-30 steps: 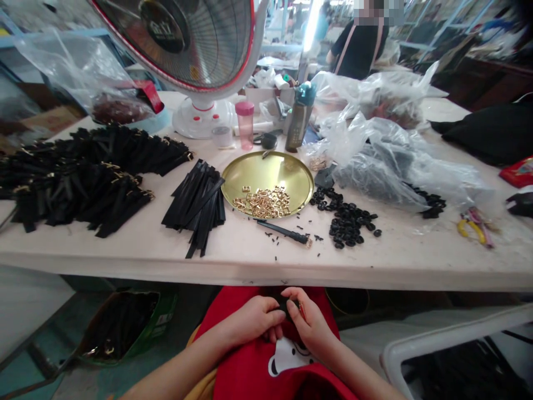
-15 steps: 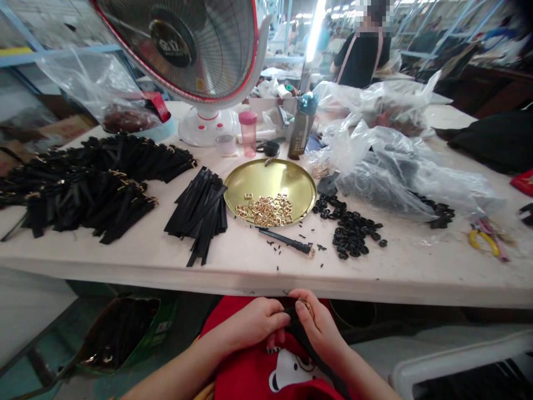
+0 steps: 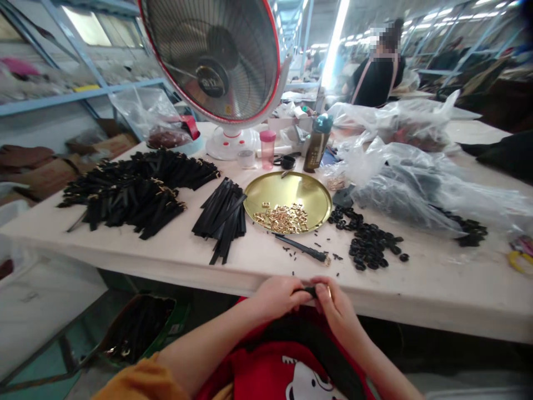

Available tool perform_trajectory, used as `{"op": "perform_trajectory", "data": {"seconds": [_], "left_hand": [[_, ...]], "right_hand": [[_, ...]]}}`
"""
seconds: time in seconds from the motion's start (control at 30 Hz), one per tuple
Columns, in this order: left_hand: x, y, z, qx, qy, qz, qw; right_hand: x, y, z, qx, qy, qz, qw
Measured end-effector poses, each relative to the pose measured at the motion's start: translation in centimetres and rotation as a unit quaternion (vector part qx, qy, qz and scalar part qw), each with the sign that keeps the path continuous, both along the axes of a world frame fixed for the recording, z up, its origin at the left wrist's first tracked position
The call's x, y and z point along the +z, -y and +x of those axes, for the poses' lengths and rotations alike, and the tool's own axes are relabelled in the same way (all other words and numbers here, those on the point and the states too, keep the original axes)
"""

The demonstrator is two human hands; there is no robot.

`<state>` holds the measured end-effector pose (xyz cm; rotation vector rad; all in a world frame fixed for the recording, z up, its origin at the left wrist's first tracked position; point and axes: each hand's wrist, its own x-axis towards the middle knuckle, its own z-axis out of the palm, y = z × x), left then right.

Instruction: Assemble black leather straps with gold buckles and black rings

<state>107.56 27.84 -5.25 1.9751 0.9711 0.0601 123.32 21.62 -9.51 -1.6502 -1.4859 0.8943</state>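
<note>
My left hand [image 3: 278, 295] and my right hand [image 3: 335, 305] meet at the near edge of the table [image 3: 437, 289], both pinched on one black strap [image 3: 308, 290]. A gold buckle glints at my right fingers. Just beyond them lies a finished strap with a gold end [image 3: 303, 250]. A round gold tray [image 3: 308, 191] holds several gold buckles [image 3: 283, 217]. Left of it is a small bundle of black straps [image 3: 222, 217], and further left a large heap of straps [image 3: 133, 189]. Black rings [image 3: 368, 244] are piled right of the tray.
A big fan [image 3: 216, 61] stands at the back with a pink cup [image 3: 267, 149] and a dark bottle [image 3: 315, 145] near it. Clear plastic bags [image 3: 416, 178] cover the right side. A person in black [image 3: 377, 75] works beyond. A green box of straps [image 3: 139, 333] sits on the floor.
The view has tipped up and shifted right. My hands have risen from my lap to the table's edge, still pinching the strap between them.
</note>
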Motion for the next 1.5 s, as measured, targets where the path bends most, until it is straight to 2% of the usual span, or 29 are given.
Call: {"op": "perform_trajectory", "data": {"seconds": [0.03,0.1,0.17,0.23,0.3,0.37,0.5,0.57,0.63,0.73,0.77,0.83,0.87,0.93,0.97,1.03,1.13,1.2,1.23,1.27,1.33,1.37,1.4,1.43,1.5], "left_hand": [[0.2,-1.1,0.2,0.012,-0.022,0.08,0.996],[0.3,-2.9,0.8,0.037,-0.065,0.188,0.979],[-0.2,-4.3,1.4,0.05,-0.089,0.244,0.964],[-0.5,-5.6,1.4,0.058,-0.091,0.276,0.955],[-0.4,-7.2,0.3,0.078,-0.109,0.316,0.939],[0.3,-9.7,-1.8,0.124,-0.164,0.361,0.91],[1.8,-15.8,-6.9,0.242,-0.258,0.376,0.856],[2.0,-17.8,-8.7,0.276,-0.288,0.371,0.839],[2.1,-18.6,-9.5,0.286,-0.299,0.369,0.832],[3.0,-17.4,-8.8,0.277,-0.283,0.38,0.836],[3.6,-16.5,-8.1,0.275,-0.258,0.388,0.841],[4.9,-14.2,-6.2,0.29,-0.12,0.402,0.86],[5.6,-12.8,-5.1,0.307,-0.029,0.37,0.876],[6.4,-9.9,-2.8,0.332,0.173,0.234,0.897],[6.5,-8.4,-1.7,0.326,0.246,0.151,0.9],[6.3,-5.4,-0.1,0.32,0.318,0.013,0.892],[5.3,-1.6,0.4,0.281,0.316,-0.138,0.896],[4.6,0.1,-0.1,0.199,0.287,-0.241,0.905],[4.3,0.7,-0.5,0.156,0.272,-0.301,0.901],[4.0,1.2,-0.7,0.124,0.262,-0.36,0.887],[3.5,1.9,-0.6,0.102,0.259,-0.462,0.842],[3.3,2.2,-0.3,0.099,0.257,-0.493,0.825],[3.0,2.4,0.2,0.092,0.25,-0.505,0.821],[2.9,2.6,0.8,0.077,0.238,-0.5,0.829],[2.6,2.7,1.9,0.057,0.206,-0.459,0.863]], "right_hand": [[0.3,-1.2,0.4,-0.022,0.037,0.014,0.999],[0.6,-3.5,1.3,-0.055,0.141,0.031,0.988],[0.4,-5.1,2.1,-0.083,0.243,0.031,0.966],[-0.3,-5.8,2.8,-0.102,0.298,0.036,0.948],[-1.2,-5.7,3.2,-0.099,0.31,0.063,0.943],[-2.0,-5.2,3.0,-0.075,0.297,0.107,0.946],[-2.9,-5.1,1.7,-0.02,0.243,0.192,0.951],[-2.9,-5.5,1.0,-0.004,0.216,0.208,0.954],[-2.8,-5.8,0.7,0.005,0.195,0.213,0.957],[-2.1,-5.7,1.0,0.006,0.165,0.196,0.967],[-1.6,-5.5,1.1,0.001,0.15,0.179,0.972],[-0.4,-4.8,1.1,-0.004,0.107,0.127,0.986],[0.3,-4.5,0.9,0.0,0.071,0.096,0.993],[1.7,-3.8,0.4,0.044,-0.05,0.042,0.997],[2.3,-3.5,0.2,0.058,-0.126,0.027,0.99],[3.3,-2.9,0.2,0.034,-0.236,-0.007,0.971],[3.9,-2.0,1.8,-0.065,-0.296,-0.057,0.951],[3.9,-1.3,3.3,-0.107,-0.317,-0.064,0.94],[3.8,-0.9,3.9,-0.117,-0.326,-0.062,0.936],[3.7,-0.5,4.3,-0.118,-0.329,-0.059,0.935],[3.6,0.2,4.4,-0.098,-0.312,-0.055,0.943],[3.6,0.5,4.1,-0.079,-0.294,-0.052,0.951],[3.6,0.7,3.7,-0.058,-0.273,-0.049,0.959],[3.6,0.8,3.3,-0.038,-0.25,-0.043,0.967],[3.5,0.6,3.3,-0.006,-0.193,-0.019,0.981]]}}
